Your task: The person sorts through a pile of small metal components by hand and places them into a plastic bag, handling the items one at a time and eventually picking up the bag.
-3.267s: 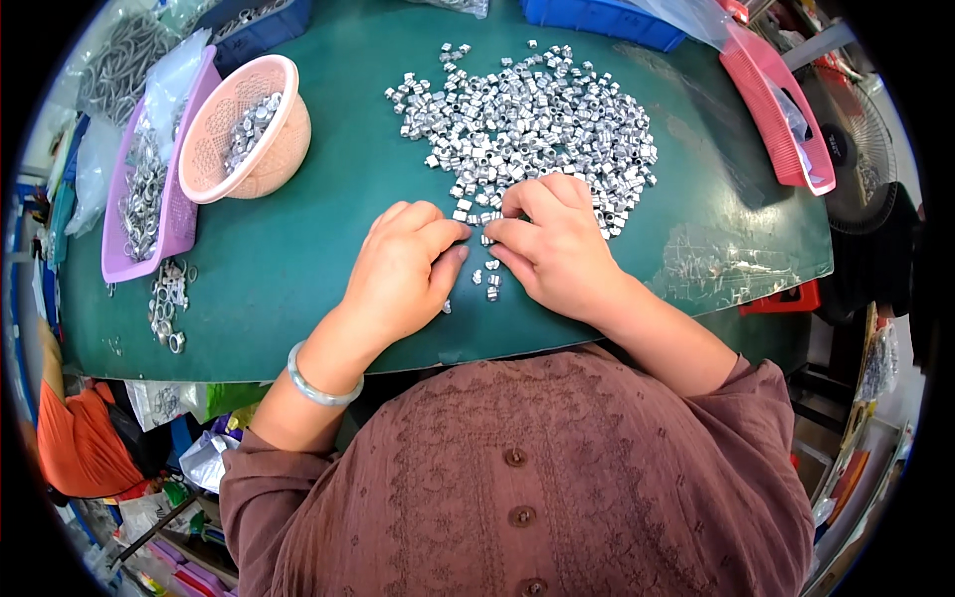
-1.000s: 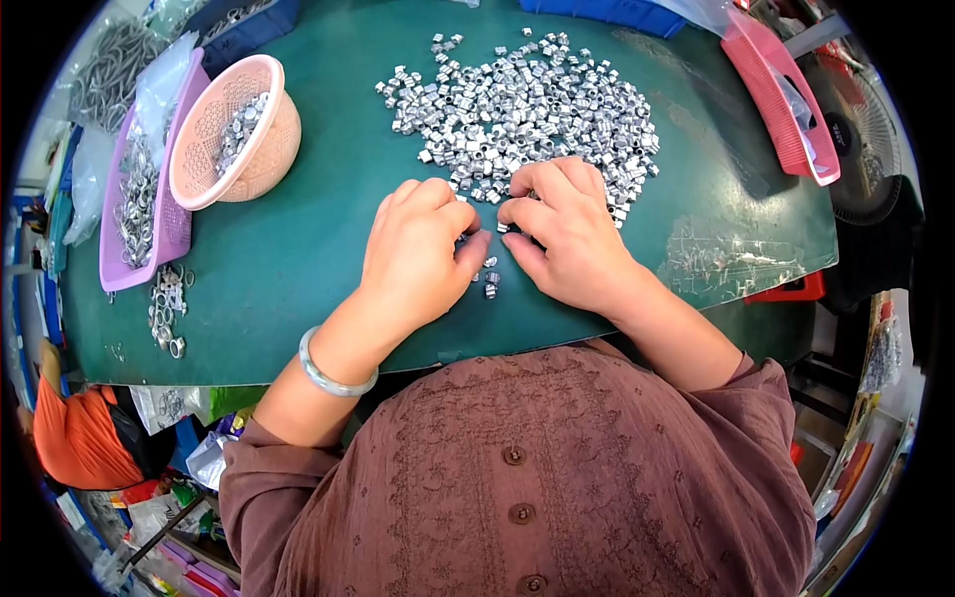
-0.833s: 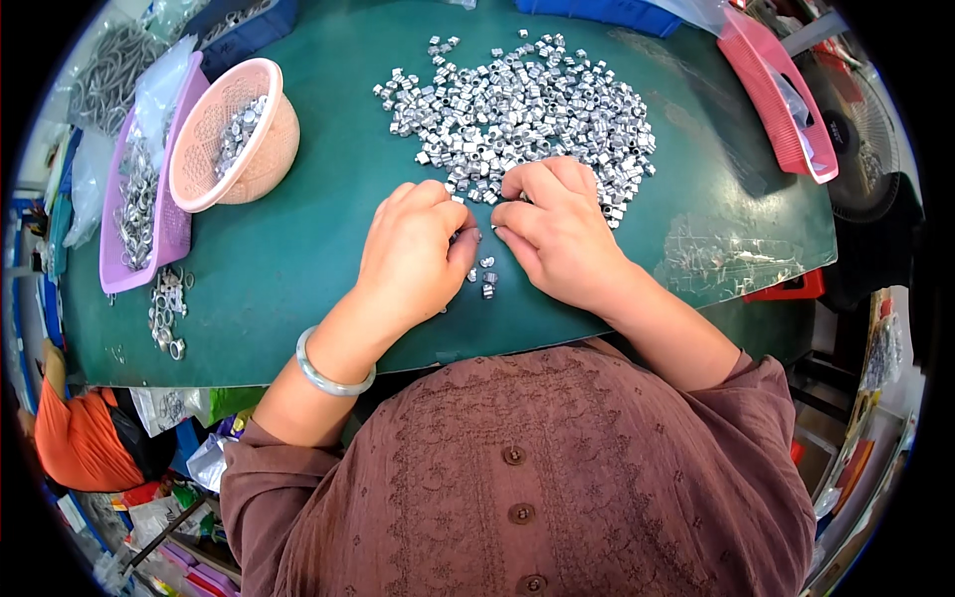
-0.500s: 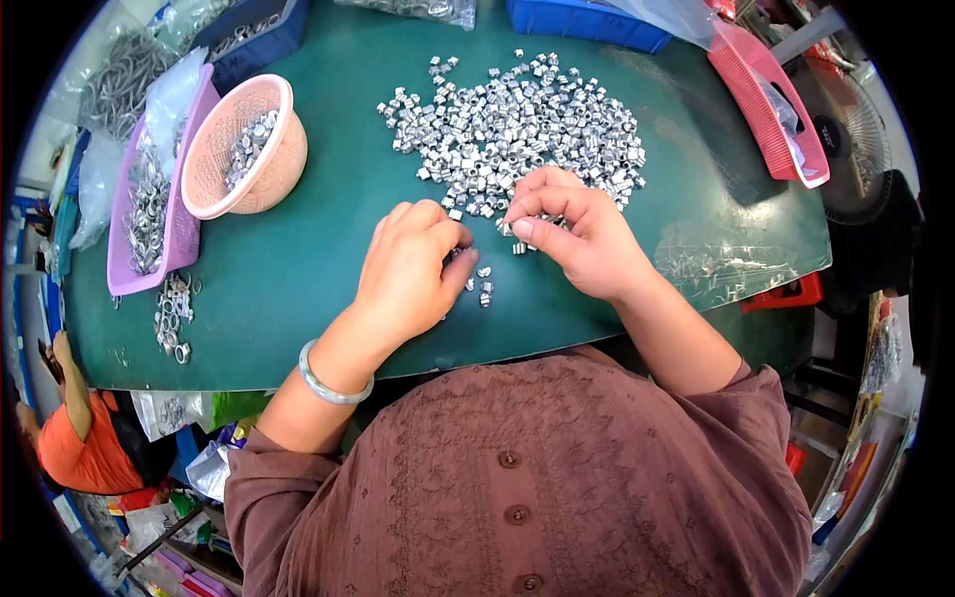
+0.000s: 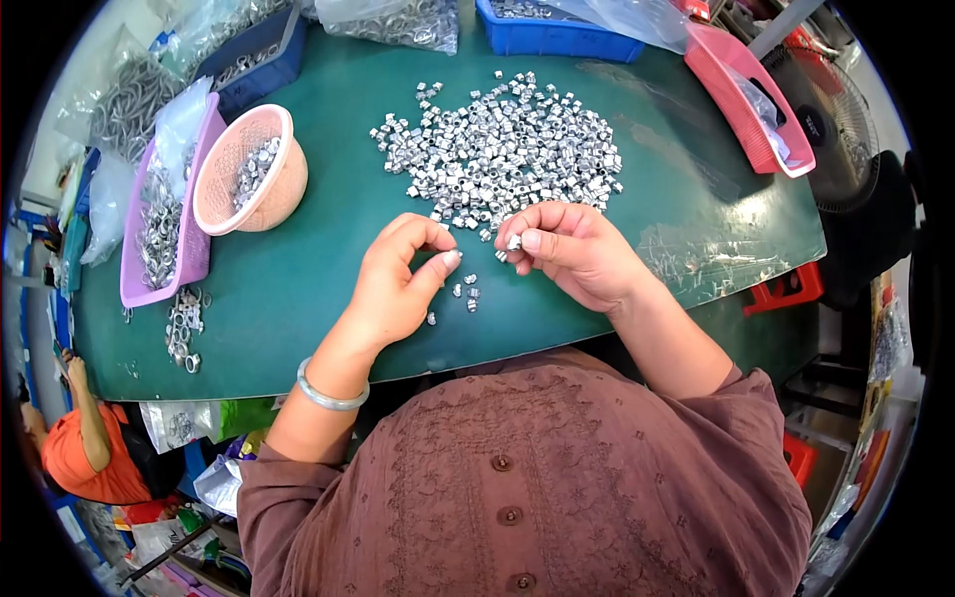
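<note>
On green table (image 5: 298,269) (cluttered): metal pieces (image 5: 497,149).

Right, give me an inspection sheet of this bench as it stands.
Surface: dark green table top, scuffed patch at its right end.
Job's things: heap of small silver metal sleeves; a few loose ones lie between the hands.
Clutter: pink perforated plastic bowl with sleeves, lilac plastic tray of metal rings, blue bin, pink tray, clear bags.
Grip: left hand with thumb and forefinger pinched, contents unclear; right hand pinching one silver sleeve.
Cables: nothing seen.
Surroundings: black fan to the right; a person in orange at lower left.
</note>
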{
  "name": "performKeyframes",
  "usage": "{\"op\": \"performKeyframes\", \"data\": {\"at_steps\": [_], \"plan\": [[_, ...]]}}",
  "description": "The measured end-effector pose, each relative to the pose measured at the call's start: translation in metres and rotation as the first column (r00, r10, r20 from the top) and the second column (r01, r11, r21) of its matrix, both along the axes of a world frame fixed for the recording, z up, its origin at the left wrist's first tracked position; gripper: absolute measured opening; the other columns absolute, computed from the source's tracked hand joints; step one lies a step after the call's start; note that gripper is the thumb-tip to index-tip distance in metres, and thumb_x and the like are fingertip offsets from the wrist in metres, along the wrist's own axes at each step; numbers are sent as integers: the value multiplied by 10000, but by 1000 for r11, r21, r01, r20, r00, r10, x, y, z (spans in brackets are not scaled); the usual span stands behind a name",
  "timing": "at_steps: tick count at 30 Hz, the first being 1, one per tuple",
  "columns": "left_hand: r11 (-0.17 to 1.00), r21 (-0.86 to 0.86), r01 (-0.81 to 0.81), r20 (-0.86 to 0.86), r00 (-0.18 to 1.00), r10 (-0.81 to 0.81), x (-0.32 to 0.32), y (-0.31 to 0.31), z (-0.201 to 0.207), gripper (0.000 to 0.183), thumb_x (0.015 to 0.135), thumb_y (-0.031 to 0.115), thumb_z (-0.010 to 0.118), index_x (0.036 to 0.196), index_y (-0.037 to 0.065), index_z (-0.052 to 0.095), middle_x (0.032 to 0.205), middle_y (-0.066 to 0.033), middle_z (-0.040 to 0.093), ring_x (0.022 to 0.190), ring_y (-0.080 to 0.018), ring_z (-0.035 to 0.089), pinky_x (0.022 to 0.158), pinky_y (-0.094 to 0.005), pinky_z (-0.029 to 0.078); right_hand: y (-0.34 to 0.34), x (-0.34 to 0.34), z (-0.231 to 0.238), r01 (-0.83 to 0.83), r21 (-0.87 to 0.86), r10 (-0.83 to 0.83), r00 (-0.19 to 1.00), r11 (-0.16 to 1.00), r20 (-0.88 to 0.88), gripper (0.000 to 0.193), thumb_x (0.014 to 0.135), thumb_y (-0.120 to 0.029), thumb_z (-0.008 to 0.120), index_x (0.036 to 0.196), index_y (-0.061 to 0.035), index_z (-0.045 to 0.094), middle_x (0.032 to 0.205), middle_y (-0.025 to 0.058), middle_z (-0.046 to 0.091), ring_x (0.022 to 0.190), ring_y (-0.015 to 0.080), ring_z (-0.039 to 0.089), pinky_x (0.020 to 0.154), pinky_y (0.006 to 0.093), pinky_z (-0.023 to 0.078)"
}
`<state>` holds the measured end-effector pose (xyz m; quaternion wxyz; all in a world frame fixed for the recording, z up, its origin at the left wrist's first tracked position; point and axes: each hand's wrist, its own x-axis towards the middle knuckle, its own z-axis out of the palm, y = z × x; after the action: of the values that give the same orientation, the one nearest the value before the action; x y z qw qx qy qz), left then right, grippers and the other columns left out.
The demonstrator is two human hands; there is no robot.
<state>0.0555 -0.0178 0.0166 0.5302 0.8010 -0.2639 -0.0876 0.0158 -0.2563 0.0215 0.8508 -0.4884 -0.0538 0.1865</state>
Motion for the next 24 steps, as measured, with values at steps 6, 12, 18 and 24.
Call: {"op": "performKeyframes", "data": {"at_steps": [6,12,18,24], "plan": [[690,-718,-92,-565,657,-500,-3,3,3,137,958,116,618,1076,56,584,978,-68,632,913,-169,616,830,-286,496,6,-4,5,-22,89,26,999,996,-41,114,948,-92,620,1009,3,637,1052,133,673,897,173,655,770,303,538],[592,-773,-227,-602,555,-574,-10,5,-2,241,975,117,593,1205,49,575,998,-71,654,937,-189,636,863,-316,507,12,-6,8,-7,106,15,997,994,-75,83,936,-35,605,998,15,630,1006,144,683,833,186,685,706,304,575],[536,-799,-274,-593,511,-623,-11,7,-7,243,1000,149,559,1212,38,599,1029,-81,690,965,-210,668,881,-332,521,15,-5,8,9,98,1,995,995,-102,73,929,-37,618,986,7,632,971,127,685,826,192,683,706,309,564],[574,-740,-351,-667,495,-557,-14,6,-3,242,998,165,549,1192,32,604,997,-97,675,926,-220,655,825,-335,512,14,-4,7,31,95,-16,989,995,-148,133,938,-40,606,1054,15,642,977,108,686,814,172,673,715,296,556]]}}
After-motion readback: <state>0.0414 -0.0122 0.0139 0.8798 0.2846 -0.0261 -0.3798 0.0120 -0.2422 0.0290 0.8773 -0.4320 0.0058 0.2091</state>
